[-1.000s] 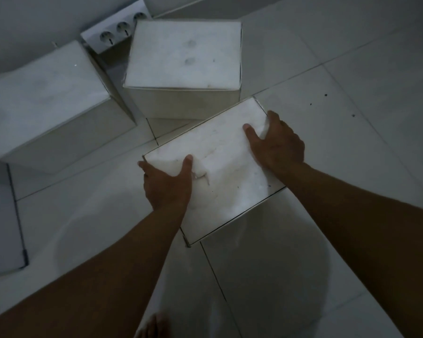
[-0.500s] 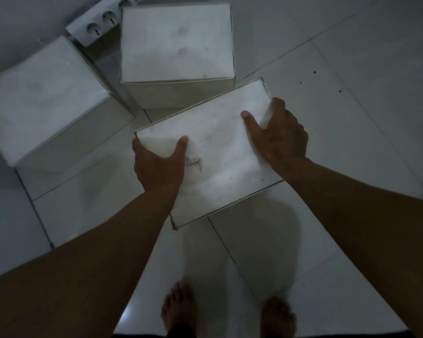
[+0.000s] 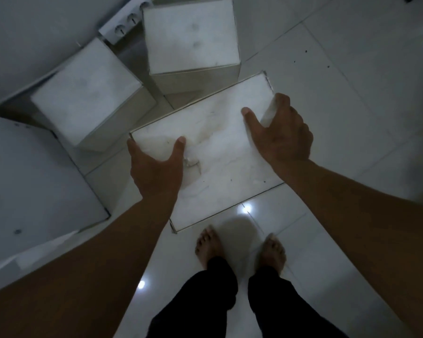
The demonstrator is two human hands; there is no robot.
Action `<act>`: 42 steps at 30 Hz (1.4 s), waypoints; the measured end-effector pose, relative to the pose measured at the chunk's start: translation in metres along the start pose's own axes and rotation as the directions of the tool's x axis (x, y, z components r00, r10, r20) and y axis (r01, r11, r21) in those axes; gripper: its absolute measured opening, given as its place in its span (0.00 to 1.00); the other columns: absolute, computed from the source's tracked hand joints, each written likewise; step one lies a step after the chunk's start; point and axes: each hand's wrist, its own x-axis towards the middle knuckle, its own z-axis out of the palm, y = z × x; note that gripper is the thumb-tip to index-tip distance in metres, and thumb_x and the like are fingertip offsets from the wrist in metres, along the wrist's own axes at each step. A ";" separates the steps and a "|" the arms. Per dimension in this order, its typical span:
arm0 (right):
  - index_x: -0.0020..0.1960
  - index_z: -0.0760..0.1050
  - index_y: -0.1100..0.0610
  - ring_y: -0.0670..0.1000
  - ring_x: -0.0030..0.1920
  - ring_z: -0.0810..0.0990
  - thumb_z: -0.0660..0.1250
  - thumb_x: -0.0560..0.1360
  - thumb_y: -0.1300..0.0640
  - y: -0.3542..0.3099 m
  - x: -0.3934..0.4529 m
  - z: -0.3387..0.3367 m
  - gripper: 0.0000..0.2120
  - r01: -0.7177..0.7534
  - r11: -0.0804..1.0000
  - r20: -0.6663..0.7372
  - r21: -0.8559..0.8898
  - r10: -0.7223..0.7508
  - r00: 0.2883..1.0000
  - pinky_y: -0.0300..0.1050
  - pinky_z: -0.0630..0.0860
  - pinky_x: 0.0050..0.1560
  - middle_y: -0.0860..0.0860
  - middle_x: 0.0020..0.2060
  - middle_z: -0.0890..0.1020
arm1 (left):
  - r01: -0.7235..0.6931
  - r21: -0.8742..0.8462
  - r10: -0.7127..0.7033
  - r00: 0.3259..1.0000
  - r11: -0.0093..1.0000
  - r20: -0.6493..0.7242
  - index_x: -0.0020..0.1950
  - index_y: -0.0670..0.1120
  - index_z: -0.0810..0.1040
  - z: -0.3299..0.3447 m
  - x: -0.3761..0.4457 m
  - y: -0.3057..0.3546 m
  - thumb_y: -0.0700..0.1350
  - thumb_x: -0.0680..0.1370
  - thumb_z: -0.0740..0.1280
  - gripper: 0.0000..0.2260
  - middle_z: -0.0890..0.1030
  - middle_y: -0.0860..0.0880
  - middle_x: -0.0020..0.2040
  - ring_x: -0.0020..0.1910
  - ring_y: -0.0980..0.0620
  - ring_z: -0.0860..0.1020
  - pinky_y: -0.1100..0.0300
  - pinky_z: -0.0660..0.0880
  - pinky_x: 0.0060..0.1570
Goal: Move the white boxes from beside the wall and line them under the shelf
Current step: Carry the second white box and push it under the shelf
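Left hand (image 3: 156, 167) and right hand (image 3: 282, 135) clamped on opposite edges of a white marbled cardboard box (image 3: 220, 152) (thumbs on top). Two more white square boxes at ten (image 3: 86, 98) and twelve o'clock (image 3: 191, 35).

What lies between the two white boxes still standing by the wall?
In the head view, a white power strip shows in the gap between the left box and right box.
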 end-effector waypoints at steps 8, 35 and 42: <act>0.71 0.63 0.54 0.61 0.58 0.77 0.58 0.74 0.30 -0.014 -0.093 -0.040 0.35 0.028 0.999 0.014 0.027 -0.029 0.999 0.52 0.71 0.55 0.56 0.62 0.77 | -0.018 0.008 0.019 0.999 1.000 -0.040 0.77 0.47 0.60 -0.084 -0.060 -0.027 0.67 0.67 0.72 0.46 0.72 0.46 0.70 0.69 0.46 0.70 0.50 0.69 0.68; 0.67 0.64 0.55 0.64 0.57 0.77 0.59 0.74 0.31 -0.109 -0.382 0.000 0.34 0.145 0.989 0.139 0.020 -0.146 0.979 0.53 0.70 0.55 0.59 0.59 0.78 | 0.150 -0.072 -0.156 0.985 0.986 -0.079 0.77 0.50 0.60 -0.312 -0.147 -0.245 0.62 0.68 0.74 0.43 0.74 0.46 0.66 0.63 0.45 0.74 0.53 0.73 0.61; 0.68 0.64 0.54 0.63 0.57 0.77 0.60 0.74 0.31 -0.146 -0.451 0.036 0.34 0.170 0.985 0.155 0.042 -0.175 0.972 0.53 0.71 0.55 0.58 0.59 0.78 | 0.162 -0.066 -0.169 0.980 0.985 -0.105 0.76 0.49 0.60 -0.367 -0.140 -0.315 0.62 0.68 0.75 0.43 0.74 0.45 0.66 0.62 0.45 0.75 0.50 0.76 0.59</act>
